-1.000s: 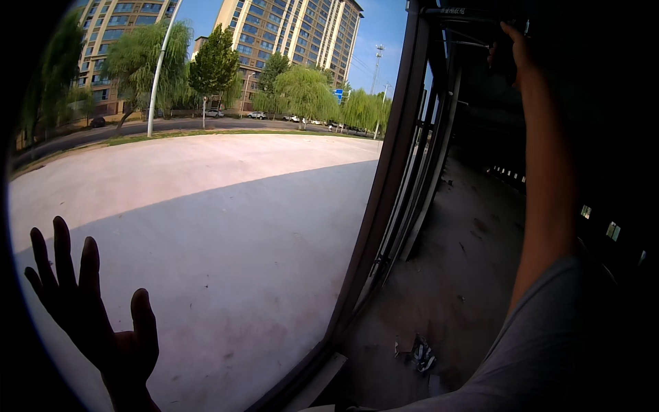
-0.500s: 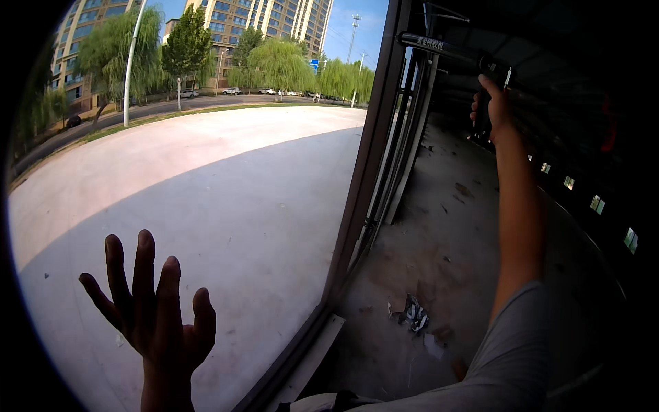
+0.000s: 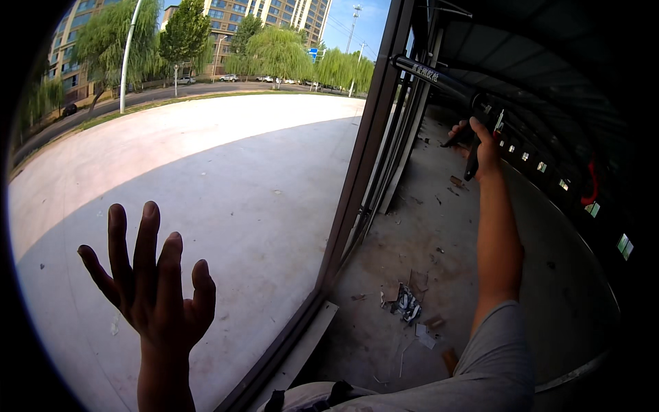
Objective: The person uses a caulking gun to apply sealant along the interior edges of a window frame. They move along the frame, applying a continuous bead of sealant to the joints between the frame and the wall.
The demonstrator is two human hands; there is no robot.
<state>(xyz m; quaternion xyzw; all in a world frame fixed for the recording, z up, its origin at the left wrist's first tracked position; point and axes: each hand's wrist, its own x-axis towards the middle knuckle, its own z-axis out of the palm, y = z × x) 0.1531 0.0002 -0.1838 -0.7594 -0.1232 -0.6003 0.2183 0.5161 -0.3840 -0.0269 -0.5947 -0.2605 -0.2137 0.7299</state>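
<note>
Both my hands are raised. My left hand (image 3: 154, 281) sits at about seven o'clock, fingers spread and released, flat against or just in front of the big glass pane (image 3: 226, 178); I cannot tell whether it touches. My right hand (image 3: 484, 147) reaches out at about two o'clock, clenched around the handle of a black caulking gun (image 3: 446, 82), whose long barrel slants up toward twelve o'clock, beside the dark metal frame (image 3: 364, 158) that divides the pane from the dusty concrete floor (image 3: 439, 247). Scraps of litter (image 3: 408, 305) lie on that floor near five o'clock, well below the gun.
</note>
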